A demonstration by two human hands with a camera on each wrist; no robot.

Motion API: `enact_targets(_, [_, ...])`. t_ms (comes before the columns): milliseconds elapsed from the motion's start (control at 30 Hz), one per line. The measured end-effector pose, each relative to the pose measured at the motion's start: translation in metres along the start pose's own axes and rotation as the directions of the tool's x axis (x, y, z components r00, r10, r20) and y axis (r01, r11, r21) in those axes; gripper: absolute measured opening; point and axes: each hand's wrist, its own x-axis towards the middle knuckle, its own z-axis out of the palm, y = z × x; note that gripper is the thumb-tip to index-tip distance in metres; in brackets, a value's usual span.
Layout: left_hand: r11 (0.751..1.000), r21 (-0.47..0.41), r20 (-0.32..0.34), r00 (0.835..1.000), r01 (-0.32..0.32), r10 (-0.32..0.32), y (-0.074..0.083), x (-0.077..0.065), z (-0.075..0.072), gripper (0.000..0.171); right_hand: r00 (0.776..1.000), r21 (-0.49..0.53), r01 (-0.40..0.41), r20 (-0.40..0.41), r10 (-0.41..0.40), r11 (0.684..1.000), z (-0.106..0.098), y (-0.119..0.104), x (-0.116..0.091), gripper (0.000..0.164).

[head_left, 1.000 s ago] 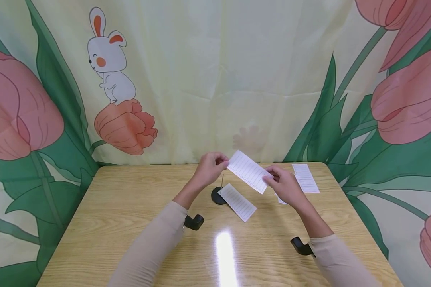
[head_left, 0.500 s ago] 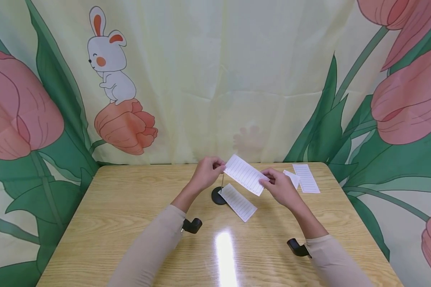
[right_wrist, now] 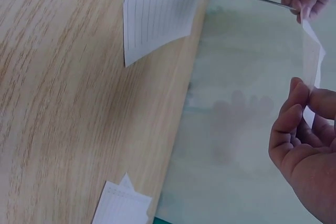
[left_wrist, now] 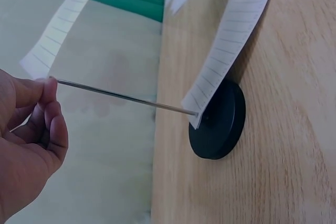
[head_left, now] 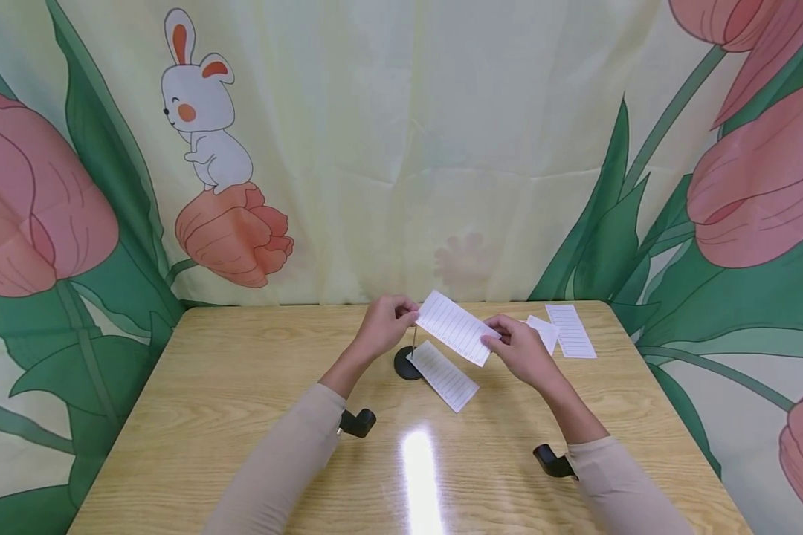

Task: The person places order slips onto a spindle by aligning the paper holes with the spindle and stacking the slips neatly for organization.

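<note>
Here, a lined paper point(head_left: 458, 328) is held up over the wooden table point(head_left: 241, 416) by two hands. In the head view, its long way is slanted from ten o'clock down to four o'clock. Thin lines are printed across its short way, like ladder steps, and a row of tiny marks is printed along the long edge turned to seven o'clock.

The ten o'clock end is pinched at its lower corner by the left hand point(head_left: 383, 327), with thumb and fingertips pressed together. The four o'clock end is pinched between the thumb and curled fingers of the right hand point(head_left: 522, 345), with just the thin paper between them.

At eight o'clock from the held paper, a round black base point(head_left: 404, 365) is set on the table. From it a thin spike point(left_wrist: 126, 97) is pointed up to twelve o'clock. Its tip is met by the left fingertips; whether the held paper is poked through cannot be told.

A second paper point(head_left: 444, 376) is run through near one end by the spike, low down, and its long way is pointed between four and five o'clock. Toward three o'clock, a third paper point(head_left: 571, 331) is laid from eleven to five, with a fourth paper point(head_left: 543, 331) just beside it, partly covered by the right hand.
</note>
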Motion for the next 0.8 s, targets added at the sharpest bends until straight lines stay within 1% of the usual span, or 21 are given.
enact_targets(333, [1.000, -0.026, 0.006, 1.000, 0.007, -0.007, -0.0040, -0.0001, 0.0010, 0.010, 1.000, -0.012, -0.002, -0.001, 0.002, 1.000, 0.0011, 0.0006, 0.0011, 0.021])
enact_targets(500, [1.000, -0.019, -0.001, 1.000, 0.002, -0.002, -0.0048, 0.0000, 0.0011, 0.010, 1.000, -0.011, 0.002, 0.004, -0.002, 1.000, 0.0013, 0.0008, 0.0017, 0.021])
enact_targets(633, [0.999, -0.029, 0.006, 1.000, 0.012, -0.012, -0.0052, -0.0008, 0.0012, 0.010, 1.000, -0.003, 0.007, 0.005, -0.006, 1.000, 0.0027, 0.0015, 0.0014, 0.021])
enact_targets(800, [0.999, -0.031, -0.001, 1.000, 0.015, -0.015, -0.0062, -0.0010, 0.0025, 0.010, 1.000, -0.005, 0.013, -0.007, -0.013, 1.000, 0.0045, 0.0030, 0.0022, 0.020])
